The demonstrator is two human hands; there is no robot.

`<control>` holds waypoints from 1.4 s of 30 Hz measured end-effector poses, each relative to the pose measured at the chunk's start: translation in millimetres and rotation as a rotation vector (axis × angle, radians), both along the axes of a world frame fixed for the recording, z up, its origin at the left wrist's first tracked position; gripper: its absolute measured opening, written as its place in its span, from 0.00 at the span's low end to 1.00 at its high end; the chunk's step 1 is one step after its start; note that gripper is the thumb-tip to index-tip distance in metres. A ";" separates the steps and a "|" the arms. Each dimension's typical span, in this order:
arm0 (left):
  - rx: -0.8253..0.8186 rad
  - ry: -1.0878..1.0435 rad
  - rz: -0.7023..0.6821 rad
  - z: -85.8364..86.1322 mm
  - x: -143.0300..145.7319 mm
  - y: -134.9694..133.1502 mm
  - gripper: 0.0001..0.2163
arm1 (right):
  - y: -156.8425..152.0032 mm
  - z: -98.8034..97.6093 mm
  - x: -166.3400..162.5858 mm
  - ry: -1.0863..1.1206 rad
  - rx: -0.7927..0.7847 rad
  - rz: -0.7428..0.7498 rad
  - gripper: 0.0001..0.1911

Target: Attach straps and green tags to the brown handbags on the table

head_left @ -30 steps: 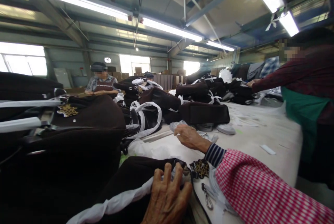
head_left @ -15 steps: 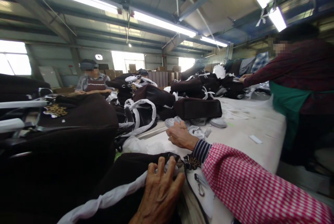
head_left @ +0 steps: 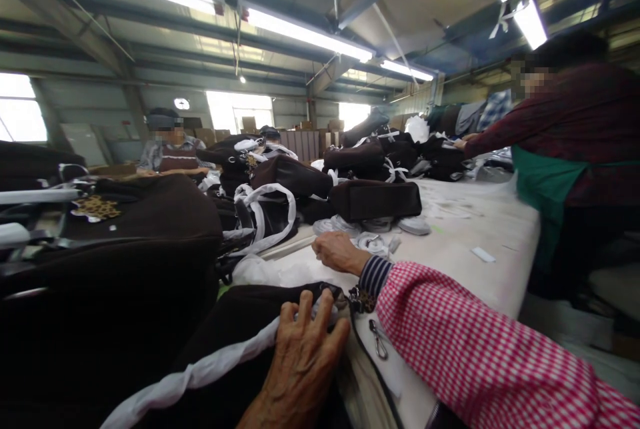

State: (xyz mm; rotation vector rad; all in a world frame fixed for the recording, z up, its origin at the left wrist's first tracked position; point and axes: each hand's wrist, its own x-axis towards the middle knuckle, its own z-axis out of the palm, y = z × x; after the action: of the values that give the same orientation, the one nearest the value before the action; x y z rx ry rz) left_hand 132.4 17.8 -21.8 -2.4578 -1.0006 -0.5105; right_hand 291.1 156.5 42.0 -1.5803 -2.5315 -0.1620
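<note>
My left hand (head_left: 303, 362) lies flat with fingers spread on a dark brown bag (head_left: 235, 342), beside its white-wrapped handle (head_left: 200, 372). My right hand (head_left: 337, 252), in a red-checked sleeve (head_left: 475, 362), reaches forward over the white table (head_left: 480, 236) among white wrapping pieces (head_left: 373, 242). Its fingers are curled down; what they hold, if anything, is hidden. A leopard-print tag (head_left: 361, 300) and a metal clasp (head_left: 377, 339) hang at the bag's near corner.
Piles of dark brown bags (head_left: 125, 249) with white-wrapped handles (head_left: 265, 216) fill the left and the far table (head_left: 373, 199). A person in a green apron (head_left: 560, 176) leans over the right edge. Two other people (head_left: 167, 149) sit at the far left.
My right hand has drawn back a little toward me over the wrapping pieces. The left hand stays on the bag. The view has shifted slightly right.
</note>
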 end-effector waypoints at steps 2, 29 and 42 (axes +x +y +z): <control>-0.032 0.001 0.009 3.1 -0.2 -0.4 0.14 | -4.0 12.4 20.8 0.030 0.014 -0.038 0.11; -0.264 -0.026 0.158 31.9 5.2 1.8 0.12 | -42.4 8.0 87.3 0.334 -0.005 -0.136 0.08; -0.463 -0.172 0.122 47.0 1.6 11.5 0.08 | -84.6 -4.9 174.2 0.538 -0.210 -0.090 0.12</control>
State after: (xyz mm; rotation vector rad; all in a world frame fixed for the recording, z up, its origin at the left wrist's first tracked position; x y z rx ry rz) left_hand 134.0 29.3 25.2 -2.7592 -1.4691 -0.5006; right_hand 465.2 71.8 37.0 -1.5450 -2.1091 0.4706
